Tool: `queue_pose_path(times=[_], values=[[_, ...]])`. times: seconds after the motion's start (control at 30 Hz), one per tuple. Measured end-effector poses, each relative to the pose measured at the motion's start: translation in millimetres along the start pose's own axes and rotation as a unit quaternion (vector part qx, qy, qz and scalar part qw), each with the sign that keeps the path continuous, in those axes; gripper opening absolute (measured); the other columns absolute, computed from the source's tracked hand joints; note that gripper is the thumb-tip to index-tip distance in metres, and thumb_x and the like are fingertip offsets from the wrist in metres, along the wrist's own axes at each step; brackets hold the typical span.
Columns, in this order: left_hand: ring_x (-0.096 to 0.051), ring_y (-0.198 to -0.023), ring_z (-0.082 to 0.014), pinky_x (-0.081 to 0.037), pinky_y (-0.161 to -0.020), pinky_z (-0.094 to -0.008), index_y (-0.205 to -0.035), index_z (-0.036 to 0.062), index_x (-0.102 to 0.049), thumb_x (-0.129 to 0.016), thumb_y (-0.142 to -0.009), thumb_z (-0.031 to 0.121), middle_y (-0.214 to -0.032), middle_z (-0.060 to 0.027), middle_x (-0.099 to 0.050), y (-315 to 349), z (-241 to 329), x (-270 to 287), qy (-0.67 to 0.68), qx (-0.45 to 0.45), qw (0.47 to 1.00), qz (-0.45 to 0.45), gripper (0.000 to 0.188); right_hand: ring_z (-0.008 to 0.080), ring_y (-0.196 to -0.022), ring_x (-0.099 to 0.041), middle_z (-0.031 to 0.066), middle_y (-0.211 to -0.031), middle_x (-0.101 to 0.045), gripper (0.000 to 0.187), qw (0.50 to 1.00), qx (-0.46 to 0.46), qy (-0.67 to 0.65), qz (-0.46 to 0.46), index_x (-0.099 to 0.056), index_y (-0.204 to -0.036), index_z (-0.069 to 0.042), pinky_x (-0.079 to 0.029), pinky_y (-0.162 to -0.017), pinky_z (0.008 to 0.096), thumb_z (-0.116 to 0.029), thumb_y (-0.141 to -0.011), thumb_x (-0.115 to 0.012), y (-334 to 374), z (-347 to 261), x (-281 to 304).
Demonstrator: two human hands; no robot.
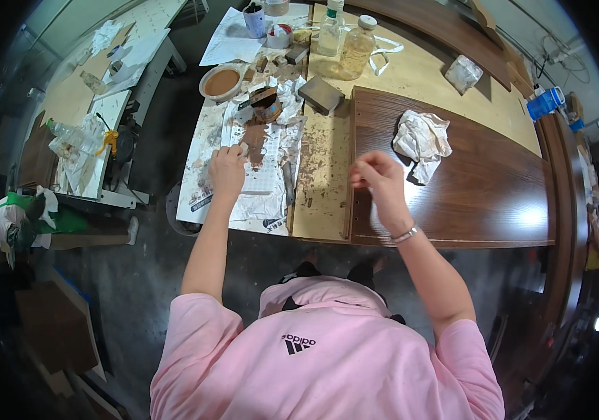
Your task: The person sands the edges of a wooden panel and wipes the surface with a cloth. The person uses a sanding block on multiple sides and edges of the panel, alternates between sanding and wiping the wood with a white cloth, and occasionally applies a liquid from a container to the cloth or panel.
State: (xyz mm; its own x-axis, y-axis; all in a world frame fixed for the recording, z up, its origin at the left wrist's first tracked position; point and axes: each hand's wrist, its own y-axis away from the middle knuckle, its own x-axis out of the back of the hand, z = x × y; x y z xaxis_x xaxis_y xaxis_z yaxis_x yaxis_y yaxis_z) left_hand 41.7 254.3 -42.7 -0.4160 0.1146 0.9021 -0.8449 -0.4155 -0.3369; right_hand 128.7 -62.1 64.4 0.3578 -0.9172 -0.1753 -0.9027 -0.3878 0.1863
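Observation:
My left hand [227, 169] is closed at the fingertips on a small pale piece [244, 148]. It sits over the paper-covered board, beside a brown smear of paste [255, 140]. My right hand [379, 183] hovers by the left edge of a dark brown wood-grain panel [467, 203], fingers curled in; anything inside them is hidden. Right of it, a crumpled white cloth [422, 142] lies on the panel. Beyond the smear stands a small round tin [267, 110] with a dark flat tool [257, 97] across its top.
A bowl of brown paste [220, 83] stands at the board's far left. A grey block [321, 95] lies near the panel's corner. Two bottles, one a clear glass bottle [357, 47], stand at the back. Another person [40, 220] is at the far left, near a cluttered table [114, 105].

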Motion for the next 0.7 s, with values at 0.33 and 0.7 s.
queue_pose_path(times=[0.33,0.7], values=[[-0.064,-0.090,-0.0313,-0.050,-0.079,-0.0430,-0.089,0.0050,-0.072,-0.076,-0.076,0.010,-0.091,-0.0110,-0.070,-0.2,12.8,5.1,0.074,0.051,0.994,0.057,0.014,0.0075,-0.061,-0.051,0.0019,-0.069,-0.060,0.006,0.937,0.173,0.285,0.102,-0.061,-0.086,0.001,-0.044,-0.058,0.0256,-0.003,-0.088,-0.065,0.2,27.3,72.0],[-0.064,-0.089,-0.0312,-0.050,-0.077,-0.0431,-0.089,0.0082,-0.073,-0.074,-0.077,0.011,-0.091,-0.0096,-0.070,6.5,14.5,-1.2,0.036,0.003,0.999,0.019,0.012,0.0100,-0.061,-0.055,0.0046,-0.068,-0.059,0.008,0.941,0.166,0.279,0.092,-0.059,-0.084,0.001,-0.046,-0.059,0.0266,-0.001,-0.085,-0.066,2.8,25.8,71.2]])
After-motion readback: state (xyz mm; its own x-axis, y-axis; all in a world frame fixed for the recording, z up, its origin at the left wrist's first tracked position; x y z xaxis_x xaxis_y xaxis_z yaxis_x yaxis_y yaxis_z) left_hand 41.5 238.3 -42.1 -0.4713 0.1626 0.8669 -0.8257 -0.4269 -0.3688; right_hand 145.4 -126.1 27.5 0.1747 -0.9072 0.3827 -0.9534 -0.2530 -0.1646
